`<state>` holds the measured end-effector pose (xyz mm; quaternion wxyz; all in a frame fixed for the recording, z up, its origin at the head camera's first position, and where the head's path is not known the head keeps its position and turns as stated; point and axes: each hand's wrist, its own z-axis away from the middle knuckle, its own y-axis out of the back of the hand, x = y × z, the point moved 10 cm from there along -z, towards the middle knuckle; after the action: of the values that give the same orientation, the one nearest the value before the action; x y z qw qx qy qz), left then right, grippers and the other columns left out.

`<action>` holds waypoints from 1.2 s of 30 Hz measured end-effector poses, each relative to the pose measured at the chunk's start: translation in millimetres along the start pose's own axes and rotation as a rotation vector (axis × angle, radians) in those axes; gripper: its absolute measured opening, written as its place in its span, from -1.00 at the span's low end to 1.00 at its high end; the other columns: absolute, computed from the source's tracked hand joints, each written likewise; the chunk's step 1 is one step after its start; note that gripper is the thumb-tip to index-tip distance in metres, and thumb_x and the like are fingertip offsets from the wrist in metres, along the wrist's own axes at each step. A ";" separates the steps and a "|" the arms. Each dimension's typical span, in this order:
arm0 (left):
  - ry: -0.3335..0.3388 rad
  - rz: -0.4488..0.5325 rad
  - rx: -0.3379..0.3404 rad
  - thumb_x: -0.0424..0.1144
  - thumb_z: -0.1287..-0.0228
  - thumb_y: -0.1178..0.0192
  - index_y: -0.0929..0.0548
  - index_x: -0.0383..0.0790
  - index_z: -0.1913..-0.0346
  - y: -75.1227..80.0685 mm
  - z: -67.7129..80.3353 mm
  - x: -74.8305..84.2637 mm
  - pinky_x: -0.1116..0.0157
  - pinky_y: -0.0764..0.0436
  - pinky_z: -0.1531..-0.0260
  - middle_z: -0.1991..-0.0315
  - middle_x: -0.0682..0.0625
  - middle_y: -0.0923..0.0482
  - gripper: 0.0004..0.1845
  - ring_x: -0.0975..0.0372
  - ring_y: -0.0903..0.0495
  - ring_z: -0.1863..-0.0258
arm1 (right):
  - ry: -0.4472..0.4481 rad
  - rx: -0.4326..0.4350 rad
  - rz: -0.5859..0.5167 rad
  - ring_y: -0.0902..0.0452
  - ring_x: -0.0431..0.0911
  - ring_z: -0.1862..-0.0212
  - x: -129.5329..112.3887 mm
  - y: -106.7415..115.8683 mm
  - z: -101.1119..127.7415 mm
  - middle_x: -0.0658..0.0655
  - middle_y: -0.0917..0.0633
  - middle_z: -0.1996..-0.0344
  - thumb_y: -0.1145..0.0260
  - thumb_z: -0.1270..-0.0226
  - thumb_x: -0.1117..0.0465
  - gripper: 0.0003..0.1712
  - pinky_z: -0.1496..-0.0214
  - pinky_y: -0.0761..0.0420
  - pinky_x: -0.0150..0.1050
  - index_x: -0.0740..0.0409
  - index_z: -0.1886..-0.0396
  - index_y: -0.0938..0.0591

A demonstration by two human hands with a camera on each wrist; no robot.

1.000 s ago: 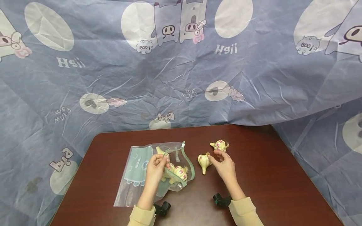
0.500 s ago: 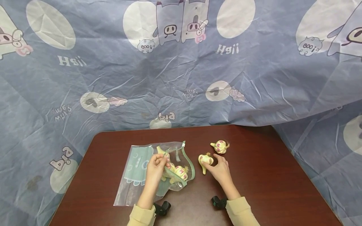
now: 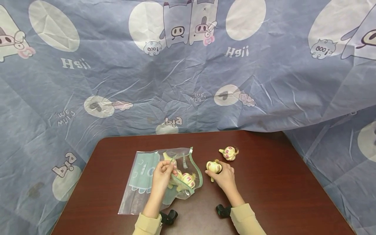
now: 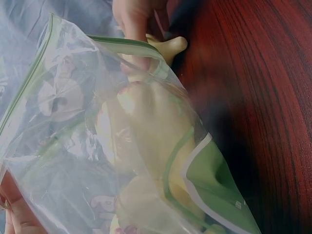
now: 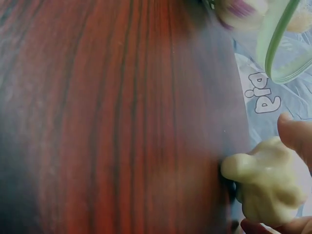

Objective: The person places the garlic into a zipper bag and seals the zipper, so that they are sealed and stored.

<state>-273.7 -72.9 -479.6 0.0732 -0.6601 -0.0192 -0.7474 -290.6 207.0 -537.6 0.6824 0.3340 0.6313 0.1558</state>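
Two hands are at work on the dark red counter [image 3: 264, 182]. The right hand [image 3: 224, 176] curls its fingers and thumb round a garlic bulb [image 3: 213, 166], stem end pointing down toward the person, and from the right wrist view the pale bulb [image 5: 265, 183] sits clamped between fingertip and thumb at the counter's far side. The left hand [image 3: 162, 174] pinches the green-zippered rim of a clear zip bag [image 3: 147, 182], holding the mouth lifted; the left wrist view shows the rim gripped and garlic already inside the bag [image 4: 146, 146], pressed against the plastic. Here is the relation that matters: the bag's mouth faces right, just beside the held bulb, so the opening lies directly to the left of the right hand with only a narrow strip of bare counter between them. The right hand is plainly the nearer one to the loose garlic. A second garlic bulb [image 3: 229, 153] lies loose behind the right hand, a little farther from the person, apart from everything. Open counter stretches to the right and front; a wrinkled blue cartoon-printed cloth [image 3: 188, 81] hangs behind the far edge.
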 end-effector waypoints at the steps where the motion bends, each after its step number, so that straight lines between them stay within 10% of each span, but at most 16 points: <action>1: 0.001 -0.003 0.001 -0.31 -0.41 -0.15 -0.45 -0.36 0.05 0.2 0.1 -0.3 0.46 -0.58 0.42 0.40 0.01 -0.65 -0.80 0.35 -0.60 0.51 | 0.003 0.005 0.003 -0.32 0.25 -0.14 -0.6 -0.2 0.0 0.37 -0.53 -0.16 -0.57 0.02 -0.06 -0.14 -0.15 -0.38 0.16 0.27 -0.24 -0.51; 19: 0.006 -0.007 0.007 -0.31 -0.40 -0.16 -0.47 -0.36 0.07 -0.3 -0.6 -1.8 0.46 -0.53 0.46 0.40 -0.01 -0.67 -0.81 0.38 -0.59 0.53 | 0.029 0.059 -0.032 -0.44 0.22 -0.13 -6.0 10.0 0.6 0.32 -0.60 -0.10 -0.58 0.00 0.01 -0.22 -0.14 -0.46 0.15 0.26 -0.20 -0.55; 36: 0.001 -0.029 -0.006 -0.28 -0.41 -0.15 -0.47 -0.37 0.04 -2.4 -0.6 -1.2 0.45 -0.50 0.45 0.39 -0.01 -0.66 -0.78 0.35 -0.60 0.51 | 0.093 0.008 -0.182 -0.61 0.07 0.02 -63.7 29.8 16.8 0.18 -0.58 -0.18 -0.59 -0.02 -0.04 -0.17 0.14 -0.58 -0.20 0.11 -0.28 -0.50</action>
<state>-274.5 -70.5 -480.7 0.0603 -0.6597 -0.0265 -0.7486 -278.0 184.0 -470.2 0.6624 0.2704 0.6906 0.1057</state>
